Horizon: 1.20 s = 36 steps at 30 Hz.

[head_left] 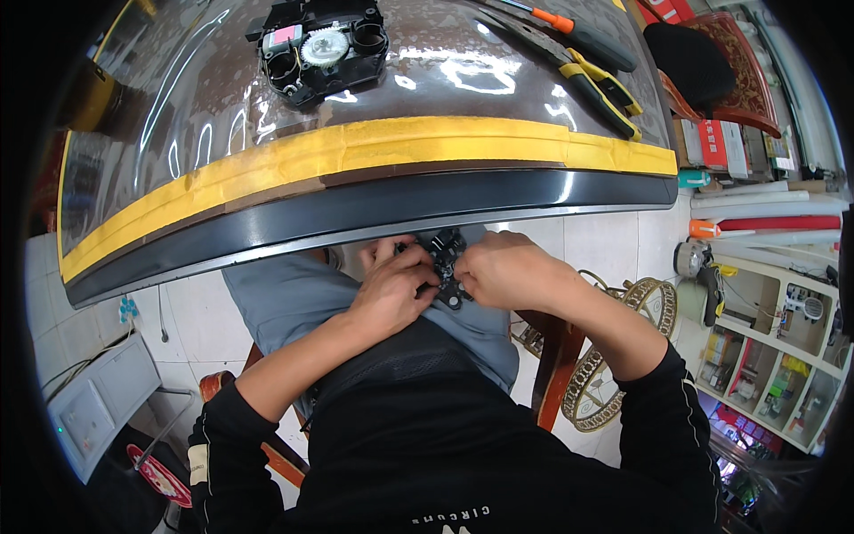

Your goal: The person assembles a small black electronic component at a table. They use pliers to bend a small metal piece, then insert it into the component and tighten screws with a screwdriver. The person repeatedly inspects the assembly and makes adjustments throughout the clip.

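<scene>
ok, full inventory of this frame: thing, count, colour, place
small black part: 1, black, on the lap below the table edge, held by both hands
black mechanism with white gear: 1, black and white, far side of the table
table: 1, glossy dark top, yellow tape band along the near edge
screwdriver: 1, orange and black, table top right
pliers: 1, yellow and black handles, table top right
chair: 1, red-brown, upper right
shelf unit: 1, pale, right, holding small items
left hand: 1, on the small black part
right hand: 1, on the small black part
</scene>
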{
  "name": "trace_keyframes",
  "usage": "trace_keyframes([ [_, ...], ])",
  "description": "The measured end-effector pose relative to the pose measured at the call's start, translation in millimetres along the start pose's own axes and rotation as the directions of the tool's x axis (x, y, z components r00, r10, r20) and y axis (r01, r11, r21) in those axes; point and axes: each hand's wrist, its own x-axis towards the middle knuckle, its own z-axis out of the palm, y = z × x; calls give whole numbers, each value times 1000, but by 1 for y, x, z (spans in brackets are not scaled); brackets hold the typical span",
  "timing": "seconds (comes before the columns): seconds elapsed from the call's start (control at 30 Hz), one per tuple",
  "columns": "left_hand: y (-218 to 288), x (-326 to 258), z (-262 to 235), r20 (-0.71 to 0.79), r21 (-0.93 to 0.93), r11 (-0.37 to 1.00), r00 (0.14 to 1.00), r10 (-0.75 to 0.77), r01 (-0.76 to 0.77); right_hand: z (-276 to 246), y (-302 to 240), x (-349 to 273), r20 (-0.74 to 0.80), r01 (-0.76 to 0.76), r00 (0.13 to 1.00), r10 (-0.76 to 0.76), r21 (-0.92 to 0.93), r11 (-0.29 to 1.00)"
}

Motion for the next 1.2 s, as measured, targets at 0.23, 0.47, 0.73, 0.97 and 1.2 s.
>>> trace_keyframes([
  [0.23, 0, 0, 0, -3, -4, 1000, 1000, 13, -13, -19, -14, 19, 219, 55, 975, -26, -125, 991],
  [0.47, -2, 0, 2, -26, -7, 999, 999, 31, -31, -20, -27, 18, 199, 105, 979, -52, -265, 959],
  [0.73, -2, 0, 4, -41, -29, 999, 999, 31, -33, -13, -25, 6, 47, 125, 992, -116, -294, 948],
  [0.97, -2, 0, 3, -17, -25, 999, 1000, 21, -22, -17, -26, 7, 63, 121, 992, -107, -284, 951],
  [1.2, -2, 0, 4, -13, -28, 1000, 1000, 14, -15, -17, -24, 10, 69, 124, 992, -108, -303, 945],
])
